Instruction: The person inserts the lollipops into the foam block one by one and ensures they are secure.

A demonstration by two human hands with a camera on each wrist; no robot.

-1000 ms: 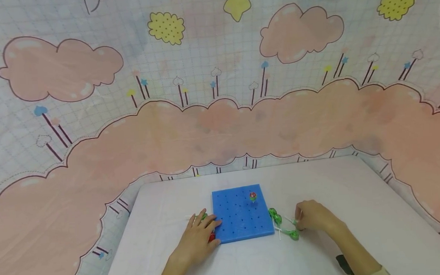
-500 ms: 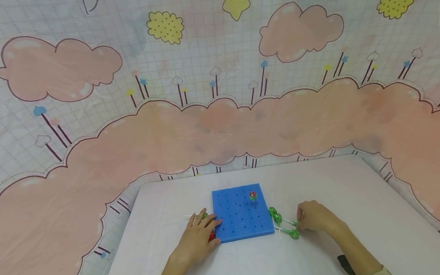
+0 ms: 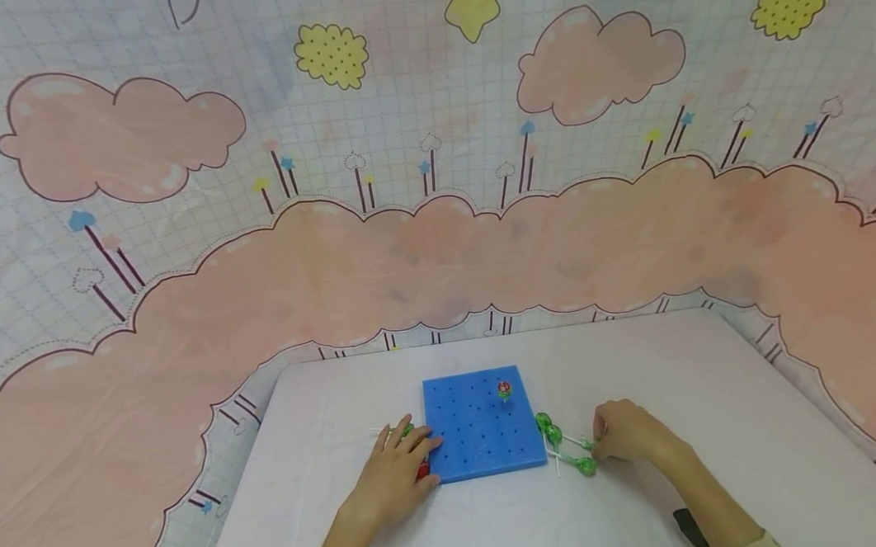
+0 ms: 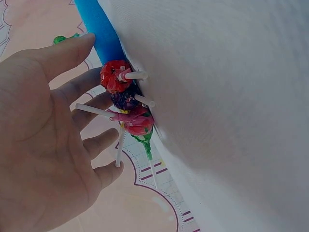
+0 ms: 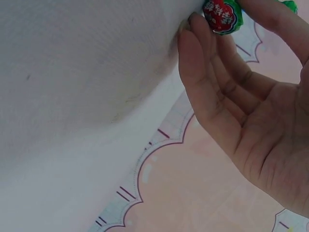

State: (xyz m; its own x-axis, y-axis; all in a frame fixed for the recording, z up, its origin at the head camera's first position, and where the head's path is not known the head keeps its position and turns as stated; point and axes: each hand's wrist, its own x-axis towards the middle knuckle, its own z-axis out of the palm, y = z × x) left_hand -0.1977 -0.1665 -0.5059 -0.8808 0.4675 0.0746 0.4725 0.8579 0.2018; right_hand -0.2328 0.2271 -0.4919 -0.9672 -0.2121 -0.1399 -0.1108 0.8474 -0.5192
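Observation:
My left hand (image 3: pixel 395 474) lies with spread fingers along the left side of a blue pegboard-like slab (image 3: pixel 465 437) with rows of small holes. In the left wrist view, a red-wrapped lollipop (image 4: pixel 115 77), a dark purple one (image 4: pixel 125 98) and a pink-red one (image 4: pixel 137 121) lie against the slab beside that hand (image 4: pixel 53 125). One lollipop (image 3: pixel 504 389) stands upright in the slab, near its upper right corner. Right of the slab, my right hand (image 3: pixel 624 429) pinches a green-and-red wrapped lollipop (image 5: pixel 223 15) between thumb and curled fingers; its white stick points left.
Several more green lollipops lie right of the slab, among them one (image 3: pixel 554 434) by its edge and one (image 3: pixel 585 466) nearer the front. Another green lollipop (image 3: pixel 407 429) is partly hidden by the left fingers. A white cloth covers the table (image 3: pixel 325 395); a patterned cloth (image 3: pixel 438 265) rises behind.
My right hand has shifted very slightly to the right, and the stick of the lollipop at its fingertips now lies lower and shows more fully. The left hand stays in place.

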